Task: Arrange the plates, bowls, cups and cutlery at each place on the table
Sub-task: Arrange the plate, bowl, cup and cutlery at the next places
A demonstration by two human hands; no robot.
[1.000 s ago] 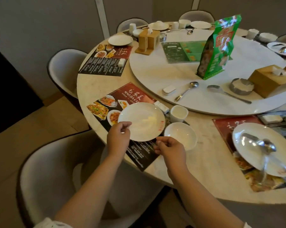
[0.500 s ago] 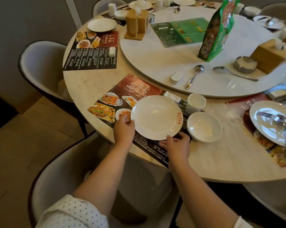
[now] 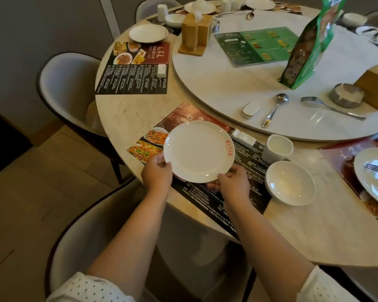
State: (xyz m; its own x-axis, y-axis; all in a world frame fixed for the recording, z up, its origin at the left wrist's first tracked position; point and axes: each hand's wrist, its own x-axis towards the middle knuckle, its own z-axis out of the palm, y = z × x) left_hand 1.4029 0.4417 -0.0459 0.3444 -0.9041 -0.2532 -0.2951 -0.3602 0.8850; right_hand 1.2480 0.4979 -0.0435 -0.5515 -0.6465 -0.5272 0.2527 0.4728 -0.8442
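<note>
A white plate (image 3: 198,150) with a red mark on its rim sits over the dark menu placemat (image 3: 244,192) at the near place. My left hand (image 3: 156,173) grips the plate's left near rim. My right hand (image 3: 233,184) holds its near right rim, fingers curled under the edge. Right of the plate stand a white bowl (image 3: 290,183) and a white cup (image 3: 278,148). A small white rest (image 3: 243,138) lies behind the plate. On the turntable (image 3: 227,83) lie a spoon (image 3: 274,109), a fork (image 3: 331,107) and another white rest (image 3: 250,109).
A grey chair (image 3: 101,247) stands below my arms, another chair (image 3: 66,88) to the left. The far-left place has a plate (image 3: 148,33) and menu mat (image 3: 135,68). A green bag (image 3: 305,46), wooden holders (image 3: 195,33) and a metal dish (image 3: 346,95) stand on the turntable. At right, a plate (image 3: 373,177) carries a fork.
My right hand has moved from beside the bowl to the plate's near rim. Both hands now hold the plate, which has shifted toward the middle of the placemat. The camera has tilted down.
</note>
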